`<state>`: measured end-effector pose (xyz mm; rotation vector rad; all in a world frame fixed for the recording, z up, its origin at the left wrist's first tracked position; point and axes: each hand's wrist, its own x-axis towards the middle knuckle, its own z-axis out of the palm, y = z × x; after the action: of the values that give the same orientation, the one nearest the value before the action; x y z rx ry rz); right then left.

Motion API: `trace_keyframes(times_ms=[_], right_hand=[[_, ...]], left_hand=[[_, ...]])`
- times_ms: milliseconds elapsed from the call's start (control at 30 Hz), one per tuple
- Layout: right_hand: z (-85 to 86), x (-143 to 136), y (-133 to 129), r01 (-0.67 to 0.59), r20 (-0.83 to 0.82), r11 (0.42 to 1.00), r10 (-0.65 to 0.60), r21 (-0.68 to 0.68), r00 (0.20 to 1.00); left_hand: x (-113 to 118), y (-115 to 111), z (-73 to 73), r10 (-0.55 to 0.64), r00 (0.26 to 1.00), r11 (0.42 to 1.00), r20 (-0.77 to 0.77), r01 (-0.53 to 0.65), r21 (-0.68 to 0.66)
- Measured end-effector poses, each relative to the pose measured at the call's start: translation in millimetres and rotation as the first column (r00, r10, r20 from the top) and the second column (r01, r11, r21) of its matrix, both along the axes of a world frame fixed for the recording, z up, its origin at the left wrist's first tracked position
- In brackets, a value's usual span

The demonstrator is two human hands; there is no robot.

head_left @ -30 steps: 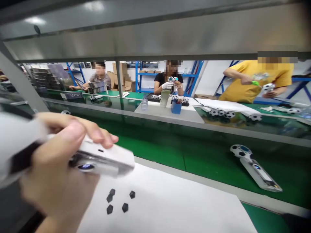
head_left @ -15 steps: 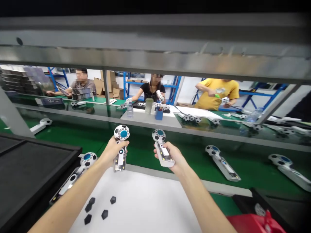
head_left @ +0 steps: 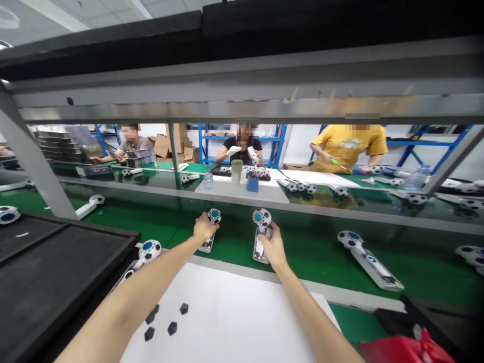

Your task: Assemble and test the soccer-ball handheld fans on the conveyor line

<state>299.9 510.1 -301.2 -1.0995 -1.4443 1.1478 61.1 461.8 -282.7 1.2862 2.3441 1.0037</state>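
Left hand (head_left: 205,228) and right hand (head_left: 274,247) each grip 1 football-headed device (head_left: 261,218) above the green belt (head_left: 234,242)

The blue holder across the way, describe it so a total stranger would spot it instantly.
Look beyond the long green work surface to the flat, pale board. On it, find the clear plastic bottle and the taller pale-green container. Just right of that container is the small, boxy blue holder, the only solid blue one of the three.
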Motion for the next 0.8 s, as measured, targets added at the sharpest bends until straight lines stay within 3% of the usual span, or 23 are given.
trace_keyframes(times_ms=[167,300,433,533,667,800], right_hand=[[-4.6,10,3,0.051,0.362,0.996,-0.076,0.077,0.929],[-2.7,14,-5,0.101,0.535,0.993,-0.117,0.059,0.837],[1.0,17,-2,0.096,0.567,0.995,-0.067,-0.022,0.821],[13.2,31,8,-0.008,0.502,0.993,0.068,-0.119,0.862],[30.8,55,18,-0.165,0.384,0.971,0.22,-0.172,0.897],[30.7,60,22,-0.155,0.401,0.979,0.196,-0.132,0.895]], left_hand=[[-2,-15,-3.6,-0.019,0.975,0.996,-0.221,0.0,-0.085],[5,-38,2.3,-0.105,0.964,0.987,-0.243,0.071,-0.145],[24,-50,-2.6,-0.147,0.981,0.975,-0.124,0.123,-0.186],[32,-44,-4.3,-0.158,0.987,0.978,0.027,0.16,-0.137],[15,-42,9.1,-0.26,0.923,0.962,0.285,0.274,-0.01],[-7,-51,21.0,-0.382,0.852,0.922,0.358,0.377,0.087]])
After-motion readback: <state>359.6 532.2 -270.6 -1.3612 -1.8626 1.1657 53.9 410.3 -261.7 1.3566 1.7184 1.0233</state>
